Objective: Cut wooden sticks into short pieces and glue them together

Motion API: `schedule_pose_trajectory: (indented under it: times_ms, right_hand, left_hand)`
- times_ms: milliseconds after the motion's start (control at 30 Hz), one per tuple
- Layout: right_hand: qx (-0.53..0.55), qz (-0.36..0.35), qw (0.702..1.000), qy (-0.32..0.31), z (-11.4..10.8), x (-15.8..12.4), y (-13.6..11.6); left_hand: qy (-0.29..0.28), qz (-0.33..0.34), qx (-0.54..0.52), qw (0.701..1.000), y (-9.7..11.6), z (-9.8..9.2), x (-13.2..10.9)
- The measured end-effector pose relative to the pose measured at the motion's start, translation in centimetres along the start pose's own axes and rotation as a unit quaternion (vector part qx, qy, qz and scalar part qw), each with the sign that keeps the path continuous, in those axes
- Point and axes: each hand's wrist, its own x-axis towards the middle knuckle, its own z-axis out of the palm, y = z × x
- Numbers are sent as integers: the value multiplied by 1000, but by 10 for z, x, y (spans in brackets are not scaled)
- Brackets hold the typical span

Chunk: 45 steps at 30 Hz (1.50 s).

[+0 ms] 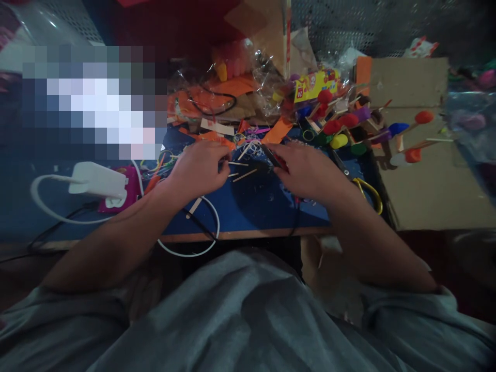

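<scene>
My left hand (203,163) is closed with its fingers curled over the blue tabletop. A thin wooden stick (239,164) pokes out from it to the right, and I cannot see how the fingers grip it. My right hand (306,165) is closed around a dark narrow tool with red on it (271,155); its exact kind is unclear. Between the hands, another thin stick (245,175) lies on the table. Just beyond are a tangle of pale rubber bands (252,148) and orange paper pieces (277,131).
Scissors with yellow handles (372,194) lie beside my right forearm, near a cardboard sheet (437,196). Several sticks with coloured clay ends (349,121) crowd the back right. A white charger (98,181) sits in a pink socket block (132,188) at left, its cable (218,222) looping over the table edge.
</scene>
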Motion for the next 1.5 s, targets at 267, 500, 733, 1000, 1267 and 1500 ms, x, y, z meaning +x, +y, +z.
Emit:
schedule_pose_trajectory:
  times_ms: [267,500,733,1000,1267,1500]
  right_hand:
    - [-89,-3,996,-4,-2,26,-20]
    - [-69,-146,986,-49,18,36,-33]
    - [-28,-165,986,8,32,37,-27]
    - [191,-125,966,123,35,41,-18]
    - [265,-159,933,185,39,40,-16]
    - [238,-199,938,154,49,38,-14]
  left_hand:
    - [-109,38,-14,993,1,-5,-1]
    - [-96,37,-19,995,-3,3,-1]
    - [-36,-48,-78,995,1,0,-1]
    - [-58,-109,-333,935,11,-4,0]
    - [-58,-127,-517,844,8,8,5]
    - [-52,-152,-597,786,11,14,4]
